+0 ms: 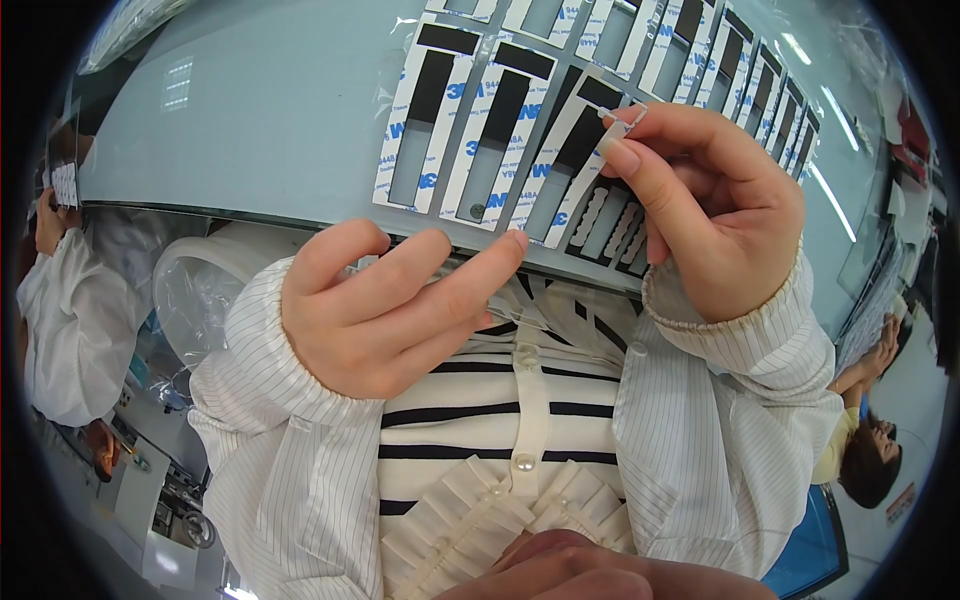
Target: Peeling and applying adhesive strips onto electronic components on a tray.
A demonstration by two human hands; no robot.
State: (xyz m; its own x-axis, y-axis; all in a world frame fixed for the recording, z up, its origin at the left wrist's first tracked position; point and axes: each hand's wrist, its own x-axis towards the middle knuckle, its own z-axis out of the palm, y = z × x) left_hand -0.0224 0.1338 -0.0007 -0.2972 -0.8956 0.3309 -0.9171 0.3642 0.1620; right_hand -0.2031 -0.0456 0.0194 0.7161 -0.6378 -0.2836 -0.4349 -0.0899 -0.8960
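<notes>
My right hand (725,215) pinches a narrow white strip of backing paper (619,130) between thumb and index finger. The strip is at the upper right corner of an adhesive-backed piece with a white printed liner (548,180), whose right side looks lifted and bent. Its black film shows in the middle. My left hand (375,310) hangs over the table's near edge, palm down, fingers spread and holding nothing. Its index fingertip is at that piece's lower end; whether it touches cannot be told. Right of the piece, under my right hand, lie black parts with wavy white strips (590,218).
Several similar white-lined pieces (425,120) lie in rows on the grey-blue tabletop (250,120). Left below the table edge stands a white bin with a clear plastic liner (205,285). Other people sit at the far left (75,330) and far right (870,455).
</notes>
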